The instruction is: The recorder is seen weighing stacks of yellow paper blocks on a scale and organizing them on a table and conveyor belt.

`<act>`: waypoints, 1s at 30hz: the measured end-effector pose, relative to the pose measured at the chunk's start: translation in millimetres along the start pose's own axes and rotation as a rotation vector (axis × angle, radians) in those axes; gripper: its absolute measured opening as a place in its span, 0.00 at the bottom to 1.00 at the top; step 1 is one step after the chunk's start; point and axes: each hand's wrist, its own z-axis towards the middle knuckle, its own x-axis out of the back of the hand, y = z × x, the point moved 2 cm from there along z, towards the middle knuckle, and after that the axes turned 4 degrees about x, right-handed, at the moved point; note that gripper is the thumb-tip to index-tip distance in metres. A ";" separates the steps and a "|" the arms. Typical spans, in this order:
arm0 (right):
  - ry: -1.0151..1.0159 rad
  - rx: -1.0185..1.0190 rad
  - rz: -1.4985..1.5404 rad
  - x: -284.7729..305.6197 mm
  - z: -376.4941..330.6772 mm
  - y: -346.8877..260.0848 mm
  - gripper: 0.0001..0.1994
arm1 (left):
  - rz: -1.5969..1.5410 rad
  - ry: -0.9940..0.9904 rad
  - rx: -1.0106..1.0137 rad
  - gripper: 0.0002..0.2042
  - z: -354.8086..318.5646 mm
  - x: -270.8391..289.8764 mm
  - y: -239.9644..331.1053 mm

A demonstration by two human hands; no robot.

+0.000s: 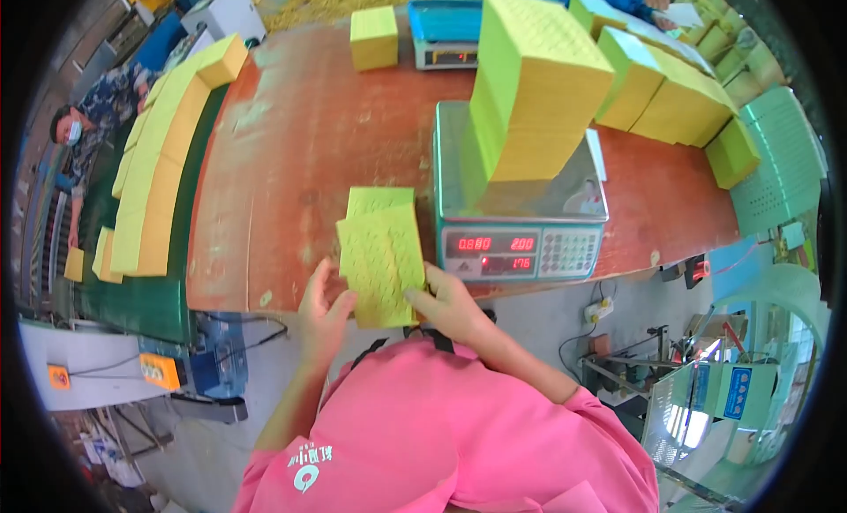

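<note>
Two small batches of yellow perforated paper [378, 253] overlap askew at the near edge of the red table. My left hand [325, 306] grips their left side, thumb on top and fingers curled beneath. From the right, my right hand [445, 303] pinches the opposite edge with its thumb over the paper. Just right of the hands stands a digital scale [520, 239] with red lit figures and a keypad. A tall stack of the same yellow paper [538, 89] rests upright on its metal pan.
A short yellow stack [374, 38] and a second scale with a blue tray [444, 28] stand at the far side. More stacks [684, 94] line the right end. On the left, a green conveyor [181, 222] carries a row of stacks, with a masked person [97, 116] beyond it.
</note>
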 end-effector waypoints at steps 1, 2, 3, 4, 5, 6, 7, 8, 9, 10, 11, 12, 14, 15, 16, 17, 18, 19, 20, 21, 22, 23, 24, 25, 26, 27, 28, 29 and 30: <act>-0.037 0.065 -0.008 0.4 -0.9 -5.9 0.18 | -0.506 -0.041 0.366 0.13 2.8 1.1 -4.9; -0.060 0.050 -0.027 3.3 -4.1 -15.2 0.19 | -0.512 -0.052 0.336 0.13 6.7 4.4 -0.2; -0.085 0.035 -0.045 5.4 -6.1 -29.6 0.20 | -0.518 -0.146 0.426 0.12 10.8 6.9 4.3; -0.084 0.062 -0.054 10.8 -5.6 -44.7 0.20 | -0.518 -0.237 0.518 0.11 16.6 6.7 11.3; -0.117 -0.004 -0.049 18.0 -6.7 -58.6 0.20 | -0.520 -0.240 0.490 0.11 24.7 5.6 24.5; -0.138 -0.074 -0.044 27.6 -9.2 -71.1 0.20 | -0.559 -0.245 0.466 0.10 34.0 0.3 42.1; -0.133 -0.056 -0.051 36.4 -10.7 -84.4 0.20 | -0.595 -0.242 0.446 0.10 40.8 -5.1 60.2; -0.113 0.035 -0.074 46.5 -10.2 -99.8 0.20 | -0.642 -0.225 0.356 0.08 53.6 -16.3 80.8; -0.096 0.122 -0.094 56.4 -13.4 -117.9 0.20 | -0.582 -0.252 0.303 0.07 66.8 -19.9 101.0; -0.081 0.217 -0.119 65.5 -14.0 -141.3 0.18 | -0.521 -0.274 0.255 0.07 82.3 -22.4 120.5; -0.041 0.297 -0.125 73.6 -11.9 -165.0 0.18 | -0.557 -0.266 0.195 0.07 99.2 -28.2 145.9; 0.003 0.379 -0.132 84.4 -9.4 -189.9 0.18 | -0.595 -0.263 0.133 0.07 117.9 -40.4 174.3; 0.173 0.481 -0.498 116.6 5.3 -240.2 0.19 | -0.614 -0.219 -0.018 0.09 159.4 -63.3 224.1; 0.256 0.545 -0.506 131.9 12.5 -262.5 0.19 | -0.594 -0.288 -0.025 0.09 180.0 -74.0 243.3; 0.348 0.609 -0.514 146.9 17.4 -282.7 0.19 | -0.576 -0.365 -0.031 0.09 202.3 -86.6 258.6; 0.334 0.622 -0.508 156.1 29.4 -295.0 0.19 | -0.520 -0.446 -0.014 0.09 231.5 -92.2 260.1; 0.382 0.619 -0.437 169.9 40.7 -303.6 0.20 | -0.466 -0.538 0.005 0.09 254.5 -101.3 258.6; 0.432 0.610 -0.366 183.0 49.4 -306.0 0.20 | -0.463 -0.540 -0.001 0.09 262.6 -112.1 261.5; 0.433 0.615 -0.363 191.1 54.3 -305.4 0.20 | -0.381 -0.511 0.038 0.09 269.4 -123.4 262.1; 0.436 0.580 -0.400 197.5 58.6 -303.1 0.21 | -0.299 -0.480 0.079 0.08 273.3 -132.8 260.7; 0.438 0.543 -0.436 203.4 63.2 -300.9 0.23 | -0.263 -0.464 0.083 0.09 275.4 -139.9 258.1; 0.435 0.545 -0.433 209.7 67.9 -299.8 0.23 | -0.259 -0.461 0.083 0.09 279.4 -143.2 256.6; 0.433 0.549 -0.498 216.4 71.1 -296.1 0.23 | -0.219 -0.454 0.094 0.09 280.0 -147.2 253.7; 0.430 0.552 -0.563 222.2 74.8 -292.1 0.23 | -0.179 -0.448 0.105 0.10 281.0 -150.8 250.6; 0.427 0.541 -0.559 227.6 79.7 -287.4 0.23 | -0.178 -0.448 0.117 0.10 283.1 -152.1 248.1; 0.418 0.604 -0.580 231.3 84.4 -285.0 0.22 | -0.156 -0.460 0.101 0.10 286.1 -150.8 247.3; 0.408 0.667 -0.601 234.7 88.1 -282.3 0.22 | -0.136 -0.472 0.084 0.10 287.7 -150.9 245.5; 0.406 0.658 -0.599 238.5 91.8 -278.3 0.22 | -0.135 -0.473 0.094 0.10 288.1 -152.1 242.5; 0.401 0.672 -0.600 240.3 94.7 -277.4 0.22 | -0.120 -0.465 0.091 0.10 288.4 -152.9 243.1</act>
